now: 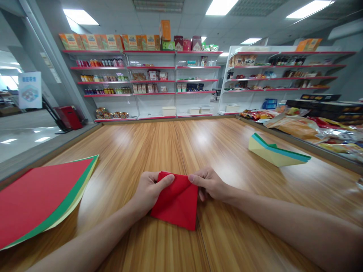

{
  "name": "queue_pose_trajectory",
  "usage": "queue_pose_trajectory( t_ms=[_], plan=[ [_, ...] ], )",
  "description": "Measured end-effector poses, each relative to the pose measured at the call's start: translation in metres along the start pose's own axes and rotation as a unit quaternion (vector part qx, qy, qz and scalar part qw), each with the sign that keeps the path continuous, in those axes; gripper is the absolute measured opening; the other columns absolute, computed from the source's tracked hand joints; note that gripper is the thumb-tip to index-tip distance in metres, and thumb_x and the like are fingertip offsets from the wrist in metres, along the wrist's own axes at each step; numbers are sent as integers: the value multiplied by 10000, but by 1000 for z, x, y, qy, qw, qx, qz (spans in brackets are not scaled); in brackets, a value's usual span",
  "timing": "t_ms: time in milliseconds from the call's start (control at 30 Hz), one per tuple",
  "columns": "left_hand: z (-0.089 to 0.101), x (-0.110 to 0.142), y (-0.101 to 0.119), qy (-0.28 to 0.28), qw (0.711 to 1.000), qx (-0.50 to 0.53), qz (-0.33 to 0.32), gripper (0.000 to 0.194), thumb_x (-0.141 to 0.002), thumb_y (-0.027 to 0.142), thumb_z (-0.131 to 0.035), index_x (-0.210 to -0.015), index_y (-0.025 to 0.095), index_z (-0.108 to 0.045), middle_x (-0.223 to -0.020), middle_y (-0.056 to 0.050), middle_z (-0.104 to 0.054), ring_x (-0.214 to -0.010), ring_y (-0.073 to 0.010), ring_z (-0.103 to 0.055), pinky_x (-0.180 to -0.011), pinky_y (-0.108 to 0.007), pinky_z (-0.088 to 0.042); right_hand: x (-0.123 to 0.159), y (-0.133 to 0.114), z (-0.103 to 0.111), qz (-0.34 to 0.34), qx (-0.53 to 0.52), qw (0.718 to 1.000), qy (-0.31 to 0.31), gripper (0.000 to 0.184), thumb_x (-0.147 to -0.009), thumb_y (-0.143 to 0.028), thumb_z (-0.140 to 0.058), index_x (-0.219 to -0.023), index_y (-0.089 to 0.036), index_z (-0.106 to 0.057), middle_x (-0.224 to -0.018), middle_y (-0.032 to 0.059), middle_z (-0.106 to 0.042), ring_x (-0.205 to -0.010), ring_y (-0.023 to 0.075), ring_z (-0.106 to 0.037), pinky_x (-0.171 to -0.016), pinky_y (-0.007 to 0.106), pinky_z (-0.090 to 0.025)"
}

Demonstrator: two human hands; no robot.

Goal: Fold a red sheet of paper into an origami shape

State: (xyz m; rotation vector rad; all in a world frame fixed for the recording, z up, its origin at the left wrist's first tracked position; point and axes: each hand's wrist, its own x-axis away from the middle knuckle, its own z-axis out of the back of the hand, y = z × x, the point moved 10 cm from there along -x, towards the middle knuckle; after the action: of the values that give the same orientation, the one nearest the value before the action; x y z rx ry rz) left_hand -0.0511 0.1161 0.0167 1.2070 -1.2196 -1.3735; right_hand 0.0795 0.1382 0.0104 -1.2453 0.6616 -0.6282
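Note:
A folded square of red paper (177, 204) is held between my two hands, just above the wooden table, its lower edge near the tabletop. My left hand (151, 190) pinches its upper left edge, thumb on the front face and fingers behind. At the upper right corner, my right hand (208, 184) grips the paper between thumb and fingers. Diagonal creases run across the red face. Several paper layers show along the top edge. What the fingers do behind the paper is hidden.
Stacked red, green and yellow paper sheets (34, 196) lie at the left. A folded paper boat (276, 151) stands at the right on the wooden table (136, 147). Packaged snacks (300, 126) line the right edge, and stocked shelves (153, 81) stand beyond.

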Motion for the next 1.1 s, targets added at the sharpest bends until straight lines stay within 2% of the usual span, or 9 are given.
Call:
queue_pose_trajectory(
  t_ms=[233, 367, 467, 567, 733, 967, 1100],
  plan=[
    [0, 1, 1, -4, 1000, -5, -9, 380, -755, 444, -664, -613, 92, -651, -581, -51, -624, -500, -115, -513, -437, -197, -369, 1, -3, -10, 0, 52, 998, -34, 425, -817, -493, -587, -623, -116, -562, -493, -15, -509, -417, 67, -453, -379, 164, -312],
    [-1, 1, 5, -9, 999, -23, -21, 369, -763, 441, -654, -651, 90, -677, -614, -68, -653, -519, -130, -542, -455, -206, -396, 1, -3, -15, 4, 56, 998, -41, 458, -811, -517, -580, -585, -127, -504, -499, -33, -449, -433, 58, -400, -395, 175, -283],
    [-3, 1, 8, -12, 999, -31, -30, 357, -773, 438, -643, -678, 96, -692, -630, -67, -659, -531, -138, -554, -458, -209, -405, 1, 3, -17, -13, 13, 999, -46, 503, -830, -581, -510, -615, -128, -511, -506, -21, -466, -427, 68, -415, -387, 183, -288],
    [-6, 2, 12, -18, 998, -40, -42, 339, -778, 423, -643, -684, 101, -700, -639, -63, -659, -540, -131, -548, -464, -200, -406, 2, 8, -16, -37, -26, 998, -41, 557, -831, -636, -454, -601, -130, -504, -488, -9, -474, -403, 79, -426, -367, 190, -287],
    [-7, 3, 13, -21, 998, -38, -47, 327, -783, 404, -646, -682, 98, -701, -642, -64, -657, -549, -123, -541, -479, -194, -408, 2, 4, -12, -23, 7, 999, -29, 562, -822, -635, -474, -582, -128, -508, -479, -5, -484, -401, 77, -431, -362, 185, -295],
    [-5, 1, 9, -15, 998, -38, -42, 327, -789, 403, -644, -680, 98, -695, -638, -64, -656, -549, -120, -538, -472, -189, -399, 0, 4, -5, -2, 11, 1000, 17, 604, -861, -645, -385, -529, -145, -452, -441, -10, -459, -368, 73, -420, -344, 185, -284],
    [-7, 1, 13, -19, 998, -46, -48, 326, -787, 401, -645, -669, 101, -695, -618, -49, -642, -539, -106, -519, -469, -176, -388, 1, 2, -5, 3, 46, 999, 10, 605, -882, -623, -364, -547, -134, -489, -442, -3, -467, -381, 81, -450, -352, 184, -304]
  ],
)
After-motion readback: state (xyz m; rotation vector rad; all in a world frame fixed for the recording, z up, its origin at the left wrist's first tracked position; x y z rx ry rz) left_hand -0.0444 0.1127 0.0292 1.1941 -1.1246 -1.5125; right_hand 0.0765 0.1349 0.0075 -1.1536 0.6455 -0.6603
